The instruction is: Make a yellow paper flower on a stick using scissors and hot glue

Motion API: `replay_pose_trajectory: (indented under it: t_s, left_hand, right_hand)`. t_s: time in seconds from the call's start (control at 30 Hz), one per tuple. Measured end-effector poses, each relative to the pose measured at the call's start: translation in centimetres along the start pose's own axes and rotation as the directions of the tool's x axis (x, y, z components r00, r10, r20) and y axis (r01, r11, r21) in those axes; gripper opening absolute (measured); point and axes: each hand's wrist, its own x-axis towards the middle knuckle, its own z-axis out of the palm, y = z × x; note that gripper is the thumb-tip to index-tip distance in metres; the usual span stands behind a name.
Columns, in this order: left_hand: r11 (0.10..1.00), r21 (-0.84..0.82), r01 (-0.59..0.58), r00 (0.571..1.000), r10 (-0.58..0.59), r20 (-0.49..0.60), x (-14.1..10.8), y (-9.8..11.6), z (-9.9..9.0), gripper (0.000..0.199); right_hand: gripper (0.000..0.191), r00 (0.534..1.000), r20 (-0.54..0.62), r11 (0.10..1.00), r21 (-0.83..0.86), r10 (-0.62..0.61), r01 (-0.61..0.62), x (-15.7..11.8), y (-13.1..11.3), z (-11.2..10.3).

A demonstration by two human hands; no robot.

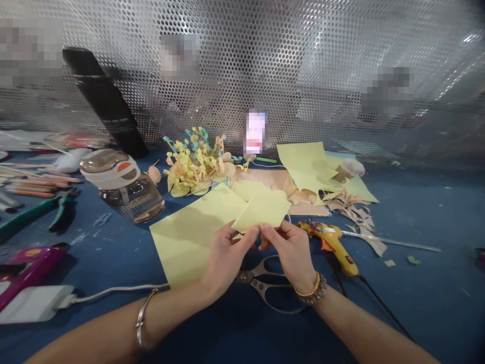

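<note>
Between my two hands is a small piece of yellow paper [263, 208], its far edge cut in a wavy curve. My left hand [229, 255] pinches its near edge between thumb and fingers. Close beside it, my right hand [290, 247] grips the same edge, the thumbs nearly touching. A larger yellow sheet [189, 232] lies flat under and left of my left hand. Below the hands rest scissors [257, 281], partly covered by my right hand and wrist. To the right lies a yellow glue gun [333, 245] with a long glue stick in its back.
Paper flowers [195, 167] and a glass jar [125, 187] stand at the left back. Pliers [60, 210], a purple power strip [34, 268] and a white charger [38, 303] lie left. More yellow sheets [306, 164] and paper scraps [354, 212] sit right; a phone [255, 132] leans on the perforated metal panel [235, 60].
</note>
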Motion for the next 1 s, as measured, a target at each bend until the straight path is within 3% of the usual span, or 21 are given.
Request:
replay_pose_trajectory:
  t_s: [0.2,0.5,1.0]
  left_hand:
    - [1.000,-0.014,0.009,1.000,-0.009,-0.001,-0.15,-0.02,-0.03,0.023]
    - [0.999,-0.015,0.047,0.998,-0.048,-0.043,0.24,-0.07,-0.06,0.023]
    - [0.999,-0.013,0.041,0.999,-0.041,-0.007,0.14,0.03,-0.15,0.019]
  right_hand:
    - [0.018,1.000,-0.014,1.000,0.011,-0.007,0.007,-0.08,0.05,0.05]
    - [0.014,0.997,0.073,0.998,0.059,0.013,-0.017,0.23,-0.17,-0.16]
    - [0.016,0.999,0.036,0.997,0.075,0.022,-0.025,0.36,0.02,-0.21]
